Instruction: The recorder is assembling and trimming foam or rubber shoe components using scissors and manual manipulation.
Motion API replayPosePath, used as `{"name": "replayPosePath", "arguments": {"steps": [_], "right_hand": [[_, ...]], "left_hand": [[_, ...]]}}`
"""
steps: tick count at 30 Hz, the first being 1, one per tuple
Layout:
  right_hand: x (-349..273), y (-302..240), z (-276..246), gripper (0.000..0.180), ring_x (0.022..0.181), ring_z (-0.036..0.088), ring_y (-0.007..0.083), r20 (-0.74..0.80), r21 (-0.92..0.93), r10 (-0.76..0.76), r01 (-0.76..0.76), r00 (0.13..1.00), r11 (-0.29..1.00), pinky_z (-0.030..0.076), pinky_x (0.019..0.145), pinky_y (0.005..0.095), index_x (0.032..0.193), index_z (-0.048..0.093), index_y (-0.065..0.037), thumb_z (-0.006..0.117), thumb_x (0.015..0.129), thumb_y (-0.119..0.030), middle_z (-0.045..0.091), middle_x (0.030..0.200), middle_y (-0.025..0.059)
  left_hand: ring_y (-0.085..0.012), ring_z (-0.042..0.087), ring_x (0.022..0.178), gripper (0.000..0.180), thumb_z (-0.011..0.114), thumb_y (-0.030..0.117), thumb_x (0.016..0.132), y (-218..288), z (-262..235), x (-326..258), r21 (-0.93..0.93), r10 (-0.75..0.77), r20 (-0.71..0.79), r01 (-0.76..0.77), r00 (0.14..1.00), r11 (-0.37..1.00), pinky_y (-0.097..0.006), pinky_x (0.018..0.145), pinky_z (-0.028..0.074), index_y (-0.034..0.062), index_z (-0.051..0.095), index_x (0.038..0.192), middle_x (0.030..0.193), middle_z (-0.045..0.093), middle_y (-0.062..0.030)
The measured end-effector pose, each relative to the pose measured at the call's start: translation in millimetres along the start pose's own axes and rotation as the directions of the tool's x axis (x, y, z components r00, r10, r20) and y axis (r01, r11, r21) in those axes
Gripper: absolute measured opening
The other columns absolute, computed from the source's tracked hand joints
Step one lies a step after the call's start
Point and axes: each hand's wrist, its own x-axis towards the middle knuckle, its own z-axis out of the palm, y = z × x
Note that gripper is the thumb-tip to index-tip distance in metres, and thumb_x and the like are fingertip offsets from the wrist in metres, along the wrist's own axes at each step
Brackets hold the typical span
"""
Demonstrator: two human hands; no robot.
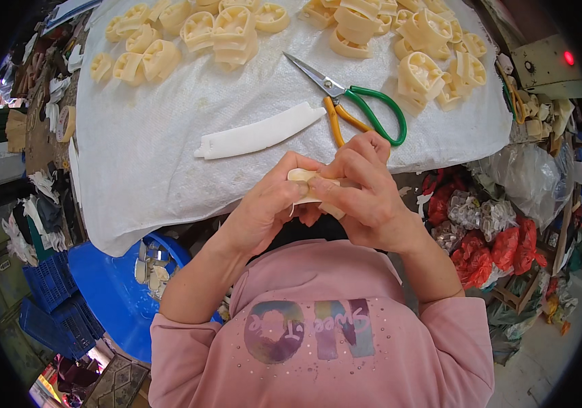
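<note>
1. The left hand (270, 197) comes in from the near left, its thumb and fingers clamped on a small, pale cream piece with a curved, smooth surface (300, 175).
2. The right hand (367, 196) grips the same piece from the right, thumb pressed on it close to the left thumb; its fingers hide much of the piece, so the full shape cannot be told.
3. This cream piece is between the two hands, by the near edge of a table covered with white woven sheeting (148, 129), in front of a person's pink short-sleeved shirt (318, 272).
4. Just beyond the right hand lie metal scissors with one green and one orange-yellow handle (329, 84), blades pointing far left. The right hand overlaps the orange-yellow handle in view; whether they touch cannot be told.
5. Left of the scissors, a white, gently curved flat strip (257, 138) lies on the sheeting, its right end near the handles.
6. At the far side sit cream ring-like parts in two groups, one left (235, 37) and one right (421, 76), some stacked.
7. Near left, below the table, stands a blue plastic container (104, 285); at right are red plastic bags (501, 250).
</note>
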Motion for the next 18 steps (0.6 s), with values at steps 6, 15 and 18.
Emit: {"name": "replayPosePath", "arguments": {"steps": [6,15,18], "right_hand": [[-2,7,-3,0.036,0.080,0.046,0.0232,-0.078,0.007,0.022,-0.021,0.997,1.000,0.027,0.076,0.0418,0.094,0.062,-0.013,0.066,0.060,-0.001,0.050,0.081,0.0014],[-3,4,-4,0.034,0.077,0.045,0.0213,-0.071,0.064,0.066,-0.062,0.995,0.996,0.025,0.077,0.0392,0.095,0.062,-0.012,0.068,0.064,-0.002,0.049,0.077,0.0006],[-5,4,-4,0.034,0.077,0.045,0.0213,-0.057,0.106,0.074,-0.068,0.996,0.992,0.025,0.077,0.0385,0.096,0.062,-0.010,0.068,0.064,-0.003,0.048,0.077,0.0018]], "left_hand": [[-0.0143,0.052,0.083,0.046,0.050,0.032,0.091,0,-2,-1,0.148,0.191,0.089,-0.203,0.978,0.968,-0.026,0.071,0.043,0.0036,0.037,0.124,0.098,0.051,-0.0078],[-0.0118,0.054,0.075,0.013,0.067,0.004,0.081,-22,0,-5,0.502,0.809,-0.065,-0.681,0.584,0.532,-0.021,0.065,0.046,-0.0011,0.065,0.093,0.089,0.055,-0.0070],[-0.0117,0.054,0.072,0.013,0.067,0.005,0.080,-18,3,-3,0.592,0.844,-0.012,-0.676,0.536,0.438,-0.021,0.061,0.045,-0.0011,0.065,0.092,0.081,0.056,-0.0065]]}}
